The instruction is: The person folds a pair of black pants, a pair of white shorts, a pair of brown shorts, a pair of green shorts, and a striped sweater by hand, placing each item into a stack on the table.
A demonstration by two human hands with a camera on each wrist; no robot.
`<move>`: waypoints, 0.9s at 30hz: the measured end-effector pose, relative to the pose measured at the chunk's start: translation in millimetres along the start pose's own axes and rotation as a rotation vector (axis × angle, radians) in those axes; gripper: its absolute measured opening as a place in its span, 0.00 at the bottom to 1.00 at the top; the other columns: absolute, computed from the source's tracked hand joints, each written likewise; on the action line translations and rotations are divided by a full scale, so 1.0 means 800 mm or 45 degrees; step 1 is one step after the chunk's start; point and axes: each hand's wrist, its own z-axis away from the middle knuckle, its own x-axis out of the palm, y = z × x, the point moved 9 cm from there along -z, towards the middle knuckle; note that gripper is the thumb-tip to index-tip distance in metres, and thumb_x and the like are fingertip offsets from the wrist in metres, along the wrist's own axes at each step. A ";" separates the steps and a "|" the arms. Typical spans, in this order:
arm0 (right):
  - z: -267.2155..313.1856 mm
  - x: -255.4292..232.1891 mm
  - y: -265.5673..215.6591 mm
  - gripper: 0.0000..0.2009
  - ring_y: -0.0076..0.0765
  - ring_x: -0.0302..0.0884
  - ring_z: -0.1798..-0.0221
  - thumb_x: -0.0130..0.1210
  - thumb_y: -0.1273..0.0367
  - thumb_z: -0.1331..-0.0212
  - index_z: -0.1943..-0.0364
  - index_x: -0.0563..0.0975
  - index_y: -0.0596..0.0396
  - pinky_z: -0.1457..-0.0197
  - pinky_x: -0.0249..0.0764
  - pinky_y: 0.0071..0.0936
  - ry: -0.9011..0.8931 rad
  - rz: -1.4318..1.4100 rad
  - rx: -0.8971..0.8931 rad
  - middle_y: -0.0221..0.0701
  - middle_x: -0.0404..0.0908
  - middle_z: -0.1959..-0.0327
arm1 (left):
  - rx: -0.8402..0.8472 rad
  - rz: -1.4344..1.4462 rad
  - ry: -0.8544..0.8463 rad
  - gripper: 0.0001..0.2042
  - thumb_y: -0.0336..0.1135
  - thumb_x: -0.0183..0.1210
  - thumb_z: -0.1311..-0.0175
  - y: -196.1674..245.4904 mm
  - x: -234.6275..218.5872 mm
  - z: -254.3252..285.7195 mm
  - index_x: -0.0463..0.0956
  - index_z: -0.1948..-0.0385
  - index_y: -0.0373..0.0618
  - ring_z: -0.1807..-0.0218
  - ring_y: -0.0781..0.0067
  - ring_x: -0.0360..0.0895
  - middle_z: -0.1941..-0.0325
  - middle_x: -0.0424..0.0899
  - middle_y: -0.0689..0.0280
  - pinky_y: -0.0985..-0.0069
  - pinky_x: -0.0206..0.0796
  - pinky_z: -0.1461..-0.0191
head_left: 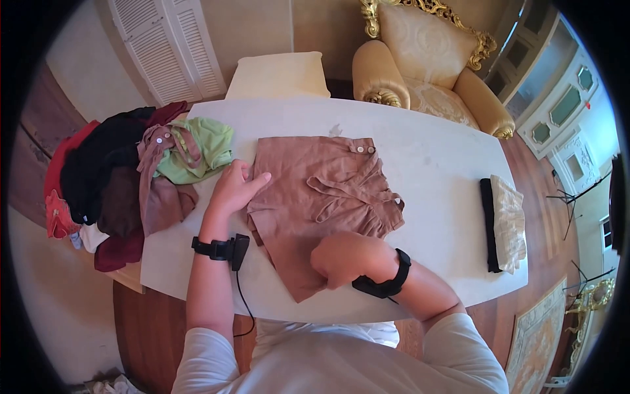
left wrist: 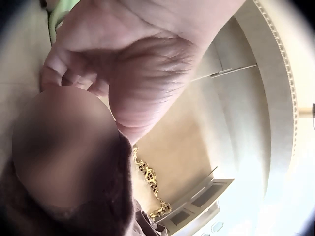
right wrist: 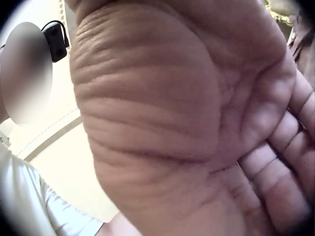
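A brown garment with a fabric tie and buttons along its right side lies spread on the white table. At its left edge is my left hand, thumb stretched out onto the cloth and the other fingers bent, apart from the thumb. The left wrist view shows the brown cloth's edge right by that thumb. My right hand lies low over the garment's near part, wrist sharply bent, back of the hand up. In the right wrist view its palm shows with loosely bent fingers; their tips are out of sight.
A heap of clothes in red, black, green and brown fills the table's left end. On the right lie folded black and cream clothes. Behind the table stand a gold armchair and a cream seat. A cable hangs from the left wristband.
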 end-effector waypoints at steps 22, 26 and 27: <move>0.035 -0.009 -0.013 0.05 0.56 0.84 0.58 0.60 0.72 0.48 0.69 0.83 0.58 0.56 0.77 0.47 0.174 0.050 -0.040 0.40 0.86 0.67 | 0.035 0.468 -0.147 0.17 0.40 0.74 0.42 -0.043 0.022 -0.025 0.79 0.60 0.39 0.64 0.75 0.79 0.67 0.84 0.65 0.73 0.74 0.57; 0.032 -0.007 -0.014 0.09 0.54 0.85 0.57 0.64 0.67 0.46 0.64 0.84 0.56 0.54 0.78 0.44 0.142 -0.015 -0.116 0.40 0.87 0.65 | 0.011 0.382 -0.065 0.21 0.43 0.74 0.40 -0.032 0.013 -0.017 0.79 0.53 0.39 0.62 0.73 0.80 0.63 0.84 0.63 0.72 0.75 0.55; 0.035 -0.018 -0.007 0.11 0.53 0.85 0.57 0.65 0.65 0.46 0.62 0.84 0.56 0.54 0.79 0.44 0.198 -0.067 -0.103 0.40 0.87 0.64 | 0.019 0.371 -0.048 0.21 0.43 0.74 0.40 -0.034 0.014 -0.019 0.79 0.53 0.39 0.62 0.73 0.80 0.62 0.85 0.63 0.72 0.75 0.55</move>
